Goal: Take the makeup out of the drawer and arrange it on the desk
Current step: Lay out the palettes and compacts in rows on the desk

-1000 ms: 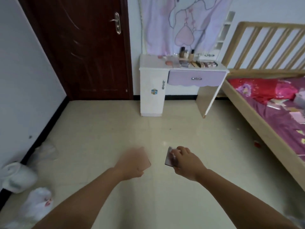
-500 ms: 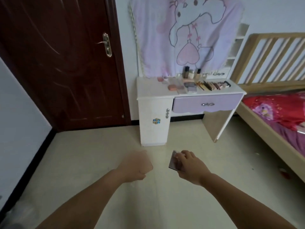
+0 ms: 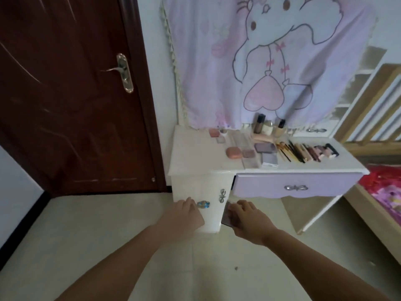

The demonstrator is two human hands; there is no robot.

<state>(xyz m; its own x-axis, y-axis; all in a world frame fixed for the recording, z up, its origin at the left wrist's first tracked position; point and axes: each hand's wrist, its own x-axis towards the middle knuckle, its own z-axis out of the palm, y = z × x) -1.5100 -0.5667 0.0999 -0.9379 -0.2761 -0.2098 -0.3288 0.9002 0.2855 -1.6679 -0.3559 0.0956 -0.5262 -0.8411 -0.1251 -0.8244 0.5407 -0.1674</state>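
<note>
My right hand (image 3: 249, 218) grips a flat, dark compact (image 3: 227, 216), fingers curled over its top edge. My left hand (image 3: 184, 216) is loosely curled with its back to me; whether it holds anything I cannot tell. Both hands hang in front of the white desk (image 3: 195, 153). Beyond them, the lilac drawer (image 3: 295, 187) stands slightly ajar. On the desktop: a peach compact (image 3: 234, 152), a grey palette (image 3: 265, 147), a row of brushes and pencils (image 3: 297, 152), two bottles (image 3: 259, 123) at the back.
</note>
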